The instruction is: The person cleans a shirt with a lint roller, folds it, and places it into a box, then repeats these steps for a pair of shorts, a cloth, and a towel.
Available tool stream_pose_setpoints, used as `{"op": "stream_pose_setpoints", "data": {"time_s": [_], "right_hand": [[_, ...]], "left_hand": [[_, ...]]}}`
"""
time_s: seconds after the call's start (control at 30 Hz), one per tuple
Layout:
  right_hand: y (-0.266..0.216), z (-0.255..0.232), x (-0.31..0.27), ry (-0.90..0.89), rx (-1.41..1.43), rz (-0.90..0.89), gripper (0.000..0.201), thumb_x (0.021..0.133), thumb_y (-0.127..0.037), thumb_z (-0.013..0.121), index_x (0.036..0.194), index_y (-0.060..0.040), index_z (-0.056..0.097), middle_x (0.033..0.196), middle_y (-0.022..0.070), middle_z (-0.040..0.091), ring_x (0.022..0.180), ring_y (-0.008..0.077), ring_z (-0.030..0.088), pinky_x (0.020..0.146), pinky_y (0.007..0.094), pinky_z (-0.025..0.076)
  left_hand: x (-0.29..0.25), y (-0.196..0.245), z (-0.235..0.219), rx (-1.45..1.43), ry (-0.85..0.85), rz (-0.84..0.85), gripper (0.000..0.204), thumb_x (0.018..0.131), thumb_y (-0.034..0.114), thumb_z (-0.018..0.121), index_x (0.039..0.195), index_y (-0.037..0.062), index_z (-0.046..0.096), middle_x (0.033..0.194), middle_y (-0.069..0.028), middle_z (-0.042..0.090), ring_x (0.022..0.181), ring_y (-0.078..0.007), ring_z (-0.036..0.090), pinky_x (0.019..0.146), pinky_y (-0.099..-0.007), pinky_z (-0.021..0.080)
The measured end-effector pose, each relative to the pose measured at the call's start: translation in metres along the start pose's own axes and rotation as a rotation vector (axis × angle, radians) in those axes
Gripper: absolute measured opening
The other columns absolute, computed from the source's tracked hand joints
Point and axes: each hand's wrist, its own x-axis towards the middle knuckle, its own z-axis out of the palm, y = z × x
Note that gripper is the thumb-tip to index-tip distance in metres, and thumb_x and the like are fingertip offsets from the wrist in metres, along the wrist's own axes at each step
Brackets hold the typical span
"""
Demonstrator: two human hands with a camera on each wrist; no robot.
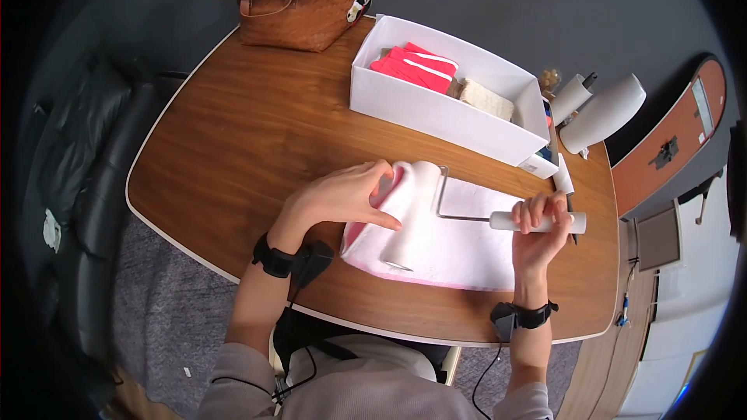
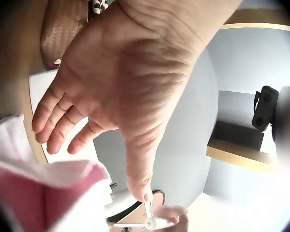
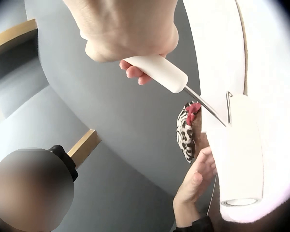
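My right hand (image 1: 539, 232) grips the white handle (image 1: 500, 221) of a lint roller. Its wide white roll (image 1: 414, 222) lies across a white, fluffy cloth (image 1: 478, 260) with pink edges on the table. Beside the cloth's left end is my left hand (image 1: 342, 193), thumb apart from the fingers. In the left wrist view that hand's palm (image 2: 121, 82) faces the camera with nothing in it. A raised fold of the cloth (image 2: 87, 186), pink inside, stands just below the fingers there. The right wrist view shows the roll (image 3: 241, 154) end-on against the cloth.
Behind the cloth stands a white box (image 1: 443, 120) holding red and cream fabric. A brown woven bag (image 1: 299, 23) with leopard-print cloth sits at the back left. A white bottle-like object (image 1: 603, 113) stands at the back right. The wooden table (image 1: 226, 140) has a pale edge.
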Motion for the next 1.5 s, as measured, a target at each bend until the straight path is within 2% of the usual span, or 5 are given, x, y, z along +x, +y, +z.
{"op": "stream_pose_setpoints", "data": {"time_s": [0.27,0.4,0.6,1.17,1.5], "right_hand": [[0.039,0.042,0.004,-0.088,0.056,0.049,0.025,0.088,-0.027,0.042,0.071,-0.0118,0.031,0.056,0.0043,0.036,0.049,0.0149,0.038,0.058,0.0322,0.04],[0.043,0.046,0.004,-0.113,0.038,0.021,0.024,0.089,-0.023,0.041,0.07,-0.0107,0.031,0.056,0.0048,0.037,0.048,0.0149,0.038,0.057,0.0326,0.04],[0.035,0.036,-0.002,-0.086,0.021,0.0,0.02,0.088,-0.016,0.038,0.07,-0.0099,0.03,0.055,0.0051,0.036,0.047,0.0144,0.037,0.055,0.0323,0.041],[-0.055,-0.046,0.003,0.018,-0.204,-0.056,0.025,0.088,-0.028,0.039,0.07,-0.0141,0.03,0.05,-0.0024,0.029,0.038,0.0065,0.029,0.041,0.0217,0.032],[-0.009,-0.015,-0.004,0.008,0.026,-0.001,0.024,0.087,-0.03,0.045,0.072,-0.0142,0.035,0.053,-0.0024,0.03,0.042,0.0078,0.03,0.047,0.0243,0.032]], "left_hand": [[-0.001,-0.026,0.001,0.195,0.301,-0.278,0.066,0.078,0.037,0.06,0.122,-0.0022,0.031,0.12,-0.028,0.044,0.11,-0.036,0.046,0.088,-0.0358,0.039],[0.003,-0.045,-0.004,0.087,0.211,-0.128,0.043,0.082,0.02,0.055,0.118,0.0023,0.04,0.102,-0.0178,0.053,0.088,-0.0276,0.055,0.076,-0.0331,0.043],[0.014,-0.058,0.002,-0.002,0.137,0.098,0.036,0.076,0.014,0.058,0.11,0.0033,0.049,0.088,-0.0136,0.055,0.077,-0.0231,0.055,0.067,-0.0318,0.043],[0.007,-0.036,0.013,0.359,0.06,-0.201,0.06,0.057,0.025,0.075,0.112,0.0094,0.056,0.095,-0.0169,0.06,0.089,-0.029,0.056,0.076,-0.0362,0.044],[0.007,-0.024,0.011,0.36,0.074,-0.247,0.061,0.056,0.019,0.076,0.102,-0.0002,0.041,0.089,-0.0226,0.059,0.085,-0.0349,0.057,0.073,-0.0403,0.045]]}}
